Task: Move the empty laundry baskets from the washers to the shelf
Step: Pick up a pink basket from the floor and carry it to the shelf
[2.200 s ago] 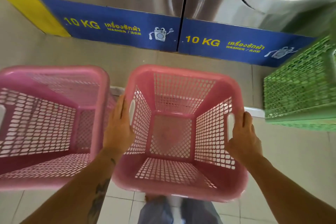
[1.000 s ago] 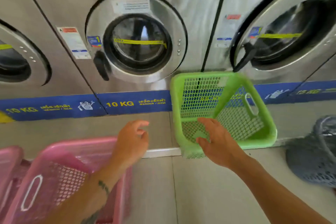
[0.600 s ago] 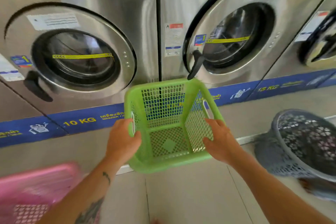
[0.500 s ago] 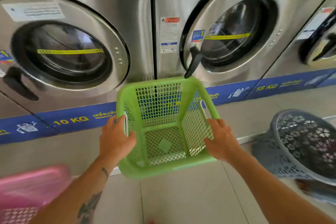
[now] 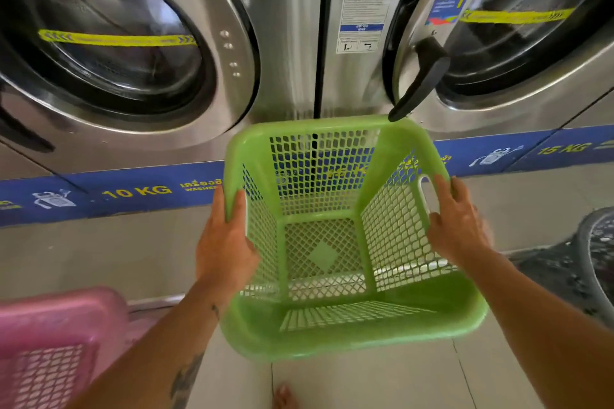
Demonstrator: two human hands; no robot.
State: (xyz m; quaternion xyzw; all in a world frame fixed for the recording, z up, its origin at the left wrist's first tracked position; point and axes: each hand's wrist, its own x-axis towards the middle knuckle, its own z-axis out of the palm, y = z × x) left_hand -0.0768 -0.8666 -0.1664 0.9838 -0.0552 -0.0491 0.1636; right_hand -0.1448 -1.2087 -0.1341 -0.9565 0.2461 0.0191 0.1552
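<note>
In front of the washers: a green basket (image 5: 335, 339) is held off the floor, tilted so its open mouth faces the camera, between two steel washer doors (image 5: 109, 43) and above the tiled floor (image 5: 365, 385).
Contents: nothing is seen inside; the mesh bottom is bare.
Left hand (image 5: 226, 242): the left rim is clasped, with the fingers laid together along the outside wall and the thumb hooked over the edge.
Right hand (image 5: 457, 226): the right rim is gripped beside the handle slot (image 5: 424, 192); the fingers are slightly spread and curled over the edge.
Weight: judged light, as thin perforated plastic with no load.
Stiffness: the thick rolled rim is judged stiff; the lattice walls are likely to flex if squeezed.
Surface: smooth moulded plastic, judged somewhat slippery on the flat walls.
Best hold: the rim or the handle slots on opposite sides, not the mesh panels.
Nearby: a pink basket (image 5: 50, 342) is seen low at left, a grey round basket (image 5: 591, 259) at right; both are apart from the green one.
Shelf: not in view.
</note>
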